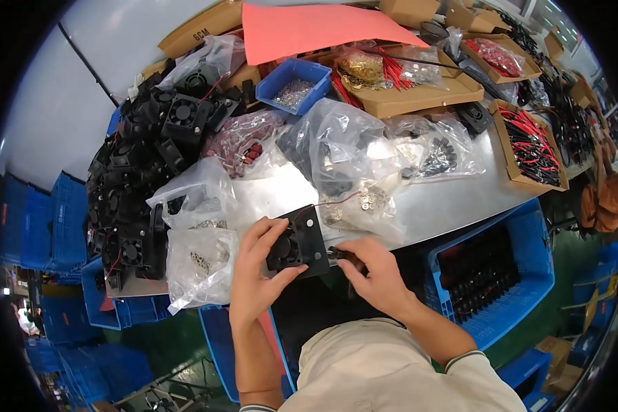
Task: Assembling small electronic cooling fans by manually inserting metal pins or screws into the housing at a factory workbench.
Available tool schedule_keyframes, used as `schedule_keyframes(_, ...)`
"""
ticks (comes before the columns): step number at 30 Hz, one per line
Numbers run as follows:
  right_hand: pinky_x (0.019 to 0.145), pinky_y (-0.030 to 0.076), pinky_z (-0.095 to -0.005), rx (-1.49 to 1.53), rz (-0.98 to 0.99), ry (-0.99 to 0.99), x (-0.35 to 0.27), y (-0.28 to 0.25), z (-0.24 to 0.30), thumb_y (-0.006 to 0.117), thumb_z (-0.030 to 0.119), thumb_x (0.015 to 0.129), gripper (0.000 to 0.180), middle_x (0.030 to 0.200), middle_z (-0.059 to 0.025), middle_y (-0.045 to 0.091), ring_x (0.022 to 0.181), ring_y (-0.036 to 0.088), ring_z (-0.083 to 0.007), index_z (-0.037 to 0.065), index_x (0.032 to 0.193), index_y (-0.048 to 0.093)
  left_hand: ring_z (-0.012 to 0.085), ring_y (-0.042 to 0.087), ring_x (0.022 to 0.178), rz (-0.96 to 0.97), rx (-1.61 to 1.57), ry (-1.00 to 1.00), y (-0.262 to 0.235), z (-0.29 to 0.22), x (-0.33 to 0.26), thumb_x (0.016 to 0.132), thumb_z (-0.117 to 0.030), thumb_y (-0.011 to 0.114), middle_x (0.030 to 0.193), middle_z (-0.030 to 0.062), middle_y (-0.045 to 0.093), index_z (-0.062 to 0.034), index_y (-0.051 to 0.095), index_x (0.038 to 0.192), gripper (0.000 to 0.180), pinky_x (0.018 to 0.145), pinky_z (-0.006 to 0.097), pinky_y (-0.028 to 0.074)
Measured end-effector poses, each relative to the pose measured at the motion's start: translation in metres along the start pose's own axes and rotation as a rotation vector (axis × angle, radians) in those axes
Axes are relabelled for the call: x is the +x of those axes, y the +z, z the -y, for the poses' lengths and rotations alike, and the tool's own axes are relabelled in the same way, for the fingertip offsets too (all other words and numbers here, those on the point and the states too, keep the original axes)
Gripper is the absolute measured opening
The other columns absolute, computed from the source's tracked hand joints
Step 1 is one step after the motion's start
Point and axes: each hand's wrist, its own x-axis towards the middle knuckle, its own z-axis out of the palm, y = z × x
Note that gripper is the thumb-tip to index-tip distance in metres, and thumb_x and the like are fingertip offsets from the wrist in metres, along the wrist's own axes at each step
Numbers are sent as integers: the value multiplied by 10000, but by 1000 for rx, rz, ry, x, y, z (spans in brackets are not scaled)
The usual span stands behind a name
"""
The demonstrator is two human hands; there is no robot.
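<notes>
Left hand (257, 264) fingers clamp the black fan (296, 242) by its frame edges; right hand (372, 271) fingers pinch a small black part (338, 253). Fan likely light, rigid plastic; avoid blades and thin red lead.

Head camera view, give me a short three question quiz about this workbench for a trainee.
1. True or false: the left hand holds a black square fan.
2. What colour is the small bin of metal parts near the pink sheet? A) red B) blue C) green
3. What does the right hand pinch: a small black part at the fan's edge, or a plastic bag?

Key: 1 true; 2 B; 3 the small black part.
</notes>
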Motion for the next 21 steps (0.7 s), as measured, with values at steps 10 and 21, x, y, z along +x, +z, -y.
schedule_keyframes(10, 703, 525, -281, 71, 56, -32, 14, 14, -2, 641, -35, 853, 238, 913, -101, 620, 784, 650, -191, -19, 1090, 624, 310, 545, 1157, -38, -54, -37, -3, 5, 0, 636, -23, 815, 1259, 136, 544, -33, 617, 1232, 628, 974, 371, 449)
schedule_keyframes(21, 787, 497, -426, -469, 31, -158, 25, 18, -1, 653, -23, 786, 285, 943, -189, 612, 892, 589, -410, 0, 1066, 604, 345, 510, 1159, -21, 45, 13, 19, 31, 4, 692, -118, 815, 1258, 151, 539, -121, 639, 1257, 592, 983, 413, 426)
